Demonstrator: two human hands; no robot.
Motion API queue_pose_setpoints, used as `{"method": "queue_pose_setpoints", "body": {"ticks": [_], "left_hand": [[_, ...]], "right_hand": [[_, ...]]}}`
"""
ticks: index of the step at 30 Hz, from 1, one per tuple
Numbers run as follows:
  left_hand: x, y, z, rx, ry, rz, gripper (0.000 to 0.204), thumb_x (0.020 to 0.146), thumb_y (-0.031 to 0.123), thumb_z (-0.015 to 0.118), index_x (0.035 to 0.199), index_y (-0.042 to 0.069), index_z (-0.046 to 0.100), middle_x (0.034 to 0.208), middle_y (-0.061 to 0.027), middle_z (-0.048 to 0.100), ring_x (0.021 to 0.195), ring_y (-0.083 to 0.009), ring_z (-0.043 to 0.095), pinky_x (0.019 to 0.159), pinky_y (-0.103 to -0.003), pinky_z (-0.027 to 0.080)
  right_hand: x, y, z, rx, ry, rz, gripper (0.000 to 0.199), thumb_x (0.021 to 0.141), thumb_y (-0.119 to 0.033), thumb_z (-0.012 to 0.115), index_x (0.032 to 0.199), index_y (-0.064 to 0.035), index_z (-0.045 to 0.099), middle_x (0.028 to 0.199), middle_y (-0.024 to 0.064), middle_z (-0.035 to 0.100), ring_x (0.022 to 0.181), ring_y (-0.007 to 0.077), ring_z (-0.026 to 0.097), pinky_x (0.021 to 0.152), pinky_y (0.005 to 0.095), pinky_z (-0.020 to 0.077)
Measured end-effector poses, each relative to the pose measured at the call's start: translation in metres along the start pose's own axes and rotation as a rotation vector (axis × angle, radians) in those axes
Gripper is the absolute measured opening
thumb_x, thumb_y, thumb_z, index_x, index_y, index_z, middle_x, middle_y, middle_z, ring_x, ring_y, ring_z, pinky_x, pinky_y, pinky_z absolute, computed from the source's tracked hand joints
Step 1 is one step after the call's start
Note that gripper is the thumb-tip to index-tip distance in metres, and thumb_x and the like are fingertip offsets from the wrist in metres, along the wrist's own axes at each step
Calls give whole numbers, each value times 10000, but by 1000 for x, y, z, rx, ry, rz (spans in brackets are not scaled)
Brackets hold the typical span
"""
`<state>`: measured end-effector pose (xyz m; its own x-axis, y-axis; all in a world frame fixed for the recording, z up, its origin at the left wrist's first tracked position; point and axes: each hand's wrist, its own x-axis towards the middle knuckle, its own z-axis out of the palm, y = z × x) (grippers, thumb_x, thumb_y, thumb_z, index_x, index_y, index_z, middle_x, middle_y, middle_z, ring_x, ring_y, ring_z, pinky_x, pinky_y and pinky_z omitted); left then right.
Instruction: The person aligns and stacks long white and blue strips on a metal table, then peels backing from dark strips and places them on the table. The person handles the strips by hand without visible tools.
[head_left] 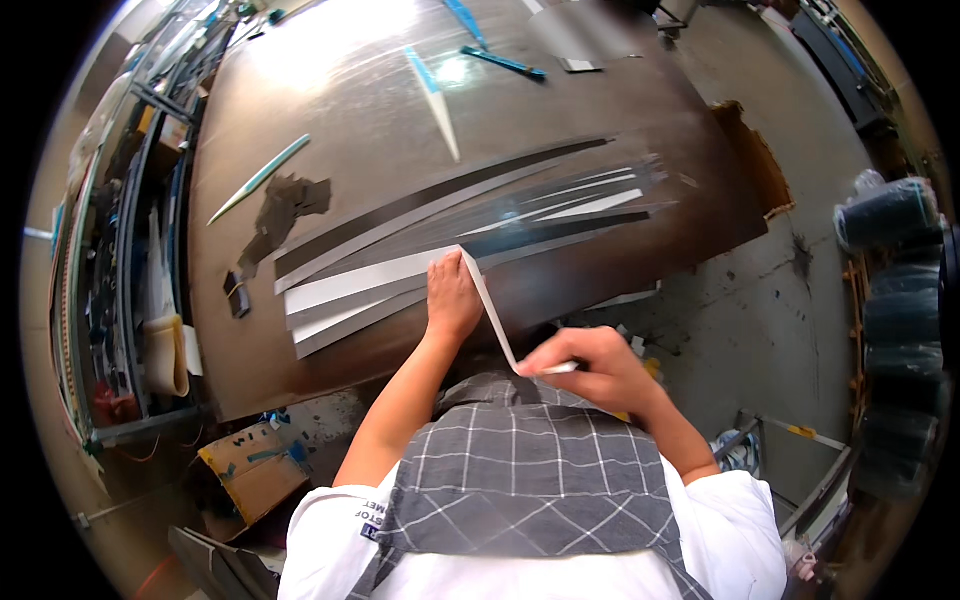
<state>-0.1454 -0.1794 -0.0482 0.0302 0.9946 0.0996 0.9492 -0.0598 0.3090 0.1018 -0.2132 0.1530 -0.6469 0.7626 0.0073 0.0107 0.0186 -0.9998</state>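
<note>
A narrow white strip stretches between my two hands, slanting down toward my body. My left hand is closed at the table's near side, fingertips pinching the strip where it bends sharply over a pale flat strip. Over my lap, off the table edge, my right hand is closed around the strip's other end, and a short white tail sticks out of the fist. Several long dark and grey strips lie fanned across the tabletop beyond my left hand. Clear, shiny strips with white slivers are among them.
On the brown table lie dark scraps, a small black block, a pale pointed tool, a blue-and-white tool and a blue cutter. Shelving stands left, a cardboard box below, wrapped rolls right.
</note>
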Motion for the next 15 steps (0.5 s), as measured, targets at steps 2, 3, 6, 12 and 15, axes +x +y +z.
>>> {"method": "queue_pose_setpoints", "body": {"ticks": [2,3,6,12,15], "left_hand": [[-17,-40,-8,38,28,-55,626,894,262,665,1408,-41,476,1437,-178,479,1353,-350,437,1186,-538,291],[-23,-58,-14,19,35,-80,596,908,258,661,1395,-44,496,1438,-184,488,1356,-351,439,1185,-530,294],[-44,-102,-37,22,80,-147,567,922,259,655,1376,-51,516,1411,-187,513,1356,-355,442,1183,-524,298],[-94,-203,-67,60,163,-346,500,945,280,625,1336,-24,552,1380,-204,540,1322,-382,474,1157,-538,327],[-104,-242,-76,64,176,-430,477,947,264,618,1339,-1,558,1369,-200,552,1293,-385,496,1138,-530,345]], "right_hand": [[-10,-19,3,99,-63,-31,83,899,-17,702,966,-7,748,976,98,773,899,203,745,779,273,558],[-16,-26,6,164,-57,-102,77,878,-3,711,944,-8,750,957,121,774,882,232,755,765,290,576],[-35,-34,14,431,-65,-373,99,831,37,755,922,37,717,902,254,748,848,358,766,722,404,630],[-42,-80,-14,498,-482,-499,139,933,-70,699,911,63,735,924,276,742,856,368,765,730,388,643],[-54,-89,-21,479,-524,-589,115,929,17,657,976,98,723,986,293,734,887,391,759,748,394,636]]}}
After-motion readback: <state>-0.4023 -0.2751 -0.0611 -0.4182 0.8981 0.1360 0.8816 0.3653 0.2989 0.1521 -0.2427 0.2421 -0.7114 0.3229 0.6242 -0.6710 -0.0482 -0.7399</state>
